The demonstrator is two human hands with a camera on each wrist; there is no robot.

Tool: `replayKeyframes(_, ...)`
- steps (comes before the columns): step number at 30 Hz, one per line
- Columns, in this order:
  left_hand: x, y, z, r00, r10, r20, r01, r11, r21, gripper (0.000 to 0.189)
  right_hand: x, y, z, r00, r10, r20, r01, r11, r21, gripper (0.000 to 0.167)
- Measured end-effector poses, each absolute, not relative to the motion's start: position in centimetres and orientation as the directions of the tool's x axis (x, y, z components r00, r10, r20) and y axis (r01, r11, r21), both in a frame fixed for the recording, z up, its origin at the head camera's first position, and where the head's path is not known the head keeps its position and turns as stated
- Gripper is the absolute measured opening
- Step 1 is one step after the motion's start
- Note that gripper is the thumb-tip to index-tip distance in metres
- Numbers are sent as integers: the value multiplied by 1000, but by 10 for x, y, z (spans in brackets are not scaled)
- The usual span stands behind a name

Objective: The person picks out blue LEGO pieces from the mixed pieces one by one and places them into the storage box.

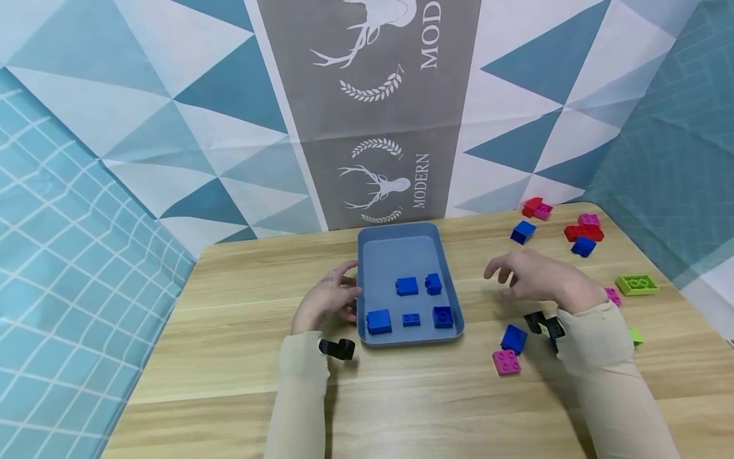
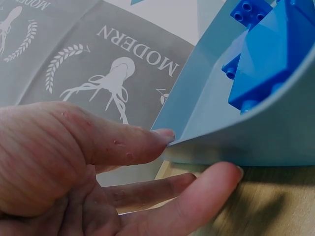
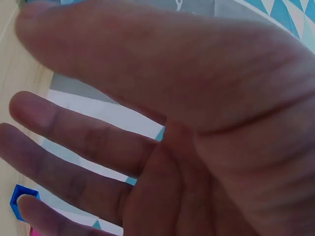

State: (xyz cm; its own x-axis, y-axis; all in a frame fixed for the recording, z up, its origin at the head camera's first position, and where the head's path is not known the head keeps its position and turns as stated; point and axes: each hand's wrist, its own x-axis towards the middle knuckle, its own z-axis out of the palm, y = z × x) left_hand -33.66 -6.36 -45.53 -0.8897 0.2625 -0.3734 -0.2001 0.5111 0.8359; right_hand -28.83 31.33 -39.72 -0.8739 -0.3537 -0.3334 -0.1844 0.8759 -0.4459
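A grey-blue tray (image 1: pixel 400 255) lies on the wooden table with several blue toy bricks (image 1: pixel 407 286) spread inside it. My left hand (image 1: pixel 329 296) is at the tray's left side, its thumb tip (image 2: pixel 165 136) right at the rim and the other fingers loosely bent outside the wall. To the right of the tray, my right hand (image 1: pixel 536 277) hovers over the table, holding nothing, with fingers apart and slightly bent. Nearest to it on the table are a blue brick (image 1: pixel 513 339) and a pink brick (image 1: pixel 506 362), close together below the hand.
At the back right lie a blue brick (image 1: pixel 523 232), red bricks (image 1: pixel 583 233) and pink ones (image 1: pixel 543 211). A lime green brick (image 1: pixel 636 284) sits near the table's right edge. Patterned cloth (image 1: pixel 378 115) hangs behind the table.
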Motion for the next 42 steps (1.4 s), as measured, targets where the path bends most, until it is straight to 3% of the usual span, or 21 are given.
replayKeyframes(5,-338,-65,-455,-888,266,-375,-200,510,837,67,-283,310,-404,-832,-376,-408,-177,877,-447,38)
replayKeyframes(11,-341,-68,-450,-893,260,-369,-193,519,833,68,-278,309,-419,-765,-336,-549,-79,895,-438,40)
replayKeyframes(16,-342,-69,-448,-893,254,-371,-194,526,828,68,-277,305,-425,-742,-347,-574,-82,896,-436,43)
replayKeyframes(32,-338,-67,-454,-890,266,-371,-199,507,839,68,-271,296,-435,-772,-287,-567,-79,928,-363,41)
replayKeyframes(42,-336,-63,-456,-886,274,-374,-198,505,840,68,-269,302,-437,-787,-275,-552,-60,925,-376,31)
